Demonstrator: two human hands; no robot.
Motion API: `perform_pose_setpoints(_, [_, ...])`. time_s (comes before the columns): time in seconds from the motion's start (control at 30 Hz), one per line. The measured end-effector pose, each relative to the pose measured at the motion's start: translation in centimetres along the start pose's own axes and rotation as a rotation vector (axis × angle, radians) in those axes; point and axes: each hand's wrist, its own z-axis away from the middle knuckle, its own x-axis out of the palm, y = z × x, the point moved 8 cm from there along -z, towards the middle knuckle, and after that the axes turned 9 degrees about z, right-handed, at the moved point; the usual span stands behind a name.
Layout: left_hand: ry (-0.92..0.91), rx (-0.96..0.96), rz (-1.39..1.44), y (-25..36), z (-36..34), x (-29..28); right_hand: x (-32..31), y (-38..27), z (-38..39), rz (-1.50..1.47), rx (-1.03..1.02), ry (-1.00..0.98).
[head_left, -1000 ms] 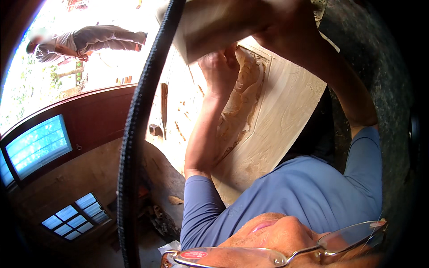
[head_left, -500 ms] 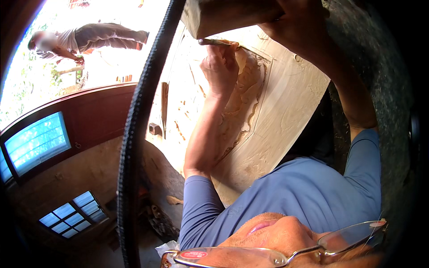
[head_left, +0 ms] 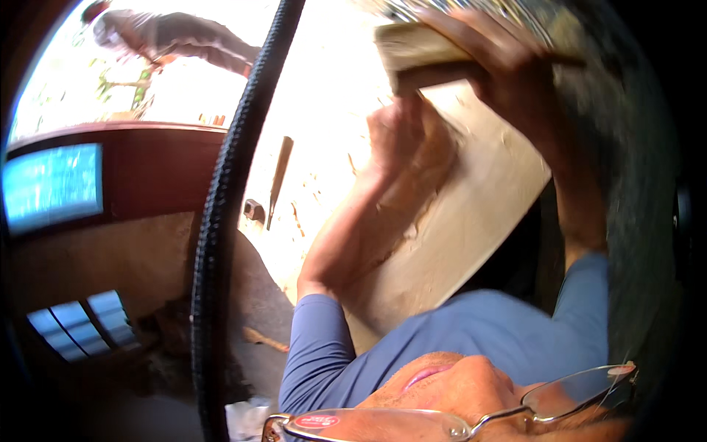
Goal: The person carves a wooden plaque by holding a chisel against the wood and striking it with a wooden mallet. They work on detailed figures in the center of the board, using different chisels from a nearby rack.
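Observation:
A pale wooden board (head_left: 493, 214) with carved relief lies ahead of me, partly under my forearms. My right hand (head_left: 508, 66) grips a chunky wooden block (head_left: 412, 51), used like a mallet head, at the upper right. Just below it my left hand (head_left: 394, 132) is closed round a chisel, whose top is hidden and blurred by the block. A long slim tool (head_left: 279, 177) and a small dark metal piece (head_left: 254, 210) lie left of my left forearm, among shavings.
A black braided cable (head_left: 221, 206) crosses the view. Outside at upper left stands a person (head_left: 177, 40) in grey trousers. A dark red wall (head_left: 155, 162) with windows runs along the left. Dark clutter sits at lower left; a dark surface borders the right.
Both hands and the wooden block have shifted right, with my left hand a little lower and blurred. The surroundings have shifted slightly in view, the distant person appearing higher and farther right.

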Motion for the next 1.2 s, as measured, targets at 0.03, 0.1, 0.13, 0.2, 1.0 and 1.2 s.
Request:
perform_pose_setpoints(0.03, [-0.022, -0.089, 0.004, -0.4, 0.0, 0.6, -0.4, 0.9, 0.9, 0.005, 0.06, 0.122])
perform_pose_setpoints(0.1, [-0.018, -0.041, 0.062, 0.1, -0.6, 1.6, -1.1, 2.3, 1.9, -0.171, 0.24, 0.19])
perform_pose_setpoints(0.13, [-0.033, -0.041, 0.098, -0.1, -0.6, 1.3, -0.5, 2.4, 1.8, -0.249, 0.3, 0.185])
perform_pose_setpoints(0.2, [-0.057, -0.059, 0.111, -0.5, -0.5, 0.6, 1.4, -0.2, 0.4, 0.135, 0.08, -0.141])
perform_pose_setpoints(1.0, [0.269, -0.345, 0.713, -1.7, 3.6, -11.4, 2.9, 0.0, 11.5, 0.098, 0.367, -0.196])
perform_pose_setpoints(1.2, [0.682, -0.436, 0.586, -7.1, 12.2, -24.0, 3.8, -1.9, 11.4, 0.123, 0.303, -0.199])
